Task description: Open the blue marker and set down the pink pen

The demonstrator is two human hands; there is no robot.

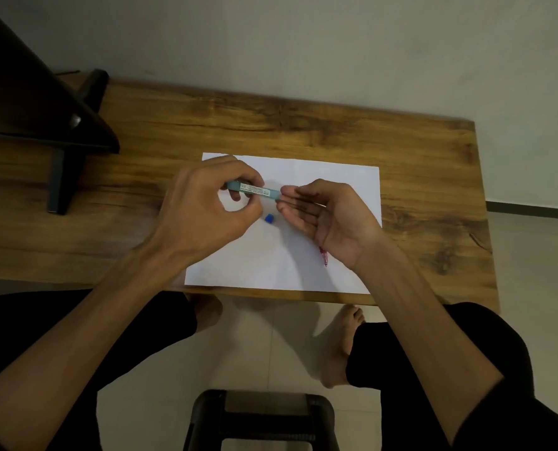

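My left hand (202,209) pinches a light blue marker (254,190) by its left end, holding it level above a white sheet of paper (271,262). My right hand (326,216) is palm up at the marker's right end, its fingertips touching that end. A small blue cap (269,218) lies on the paper just below the marker, between the two hands. A red pen (323,257) lies on the paper, mostly hidden under my right wrist.
The paper lies on a wooden table (303,125) set against a pale wall. A dark stand (43,109) occupies the table's left end. Below the table edge are my knees, bare feet and a dark stool (261,418).
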